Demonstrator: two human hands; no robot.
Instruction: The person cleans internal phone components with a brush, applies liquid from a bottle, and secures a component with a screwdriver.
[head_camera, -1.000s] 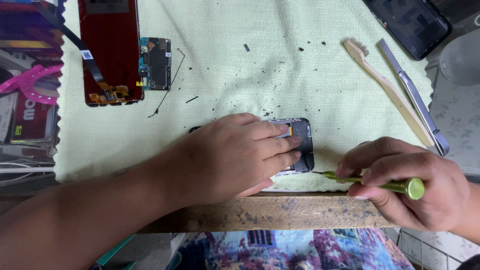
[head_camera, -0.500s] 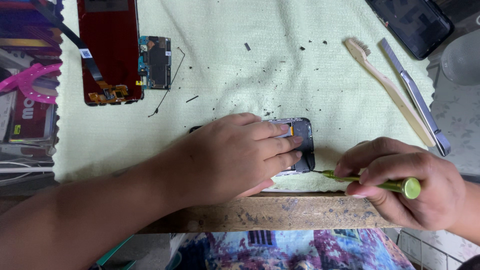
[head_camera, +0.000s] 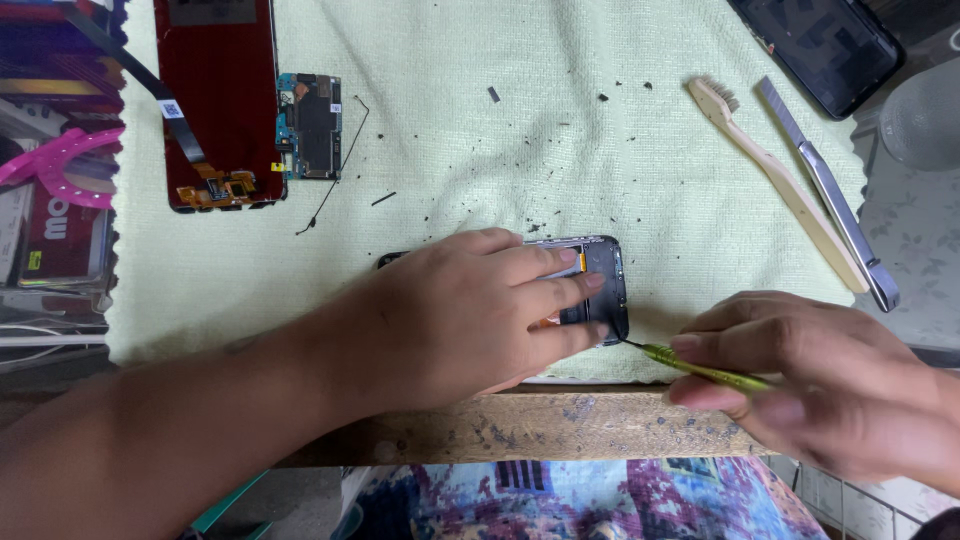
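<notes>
My left hand (head_camera: 470, 315) lies flat and spread, pinning the phone (head_camera: 600, 285) steady; my right hand (head_camera: 820, 375) pinches a screwdriver (head_camera: 700, 368) at its corner.

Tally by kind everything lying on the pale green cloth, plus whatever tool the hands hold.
Phone frame, dark, under the left hand: 1
Red display panel with flex cable: 1
Small blue-black circuit board: 1
Black-screened phone: 1
Beige plastic brush: 1
Metal tweezers: 1
Yellow-green screwdriver in the right hand: 1
Total: 7
</notes>
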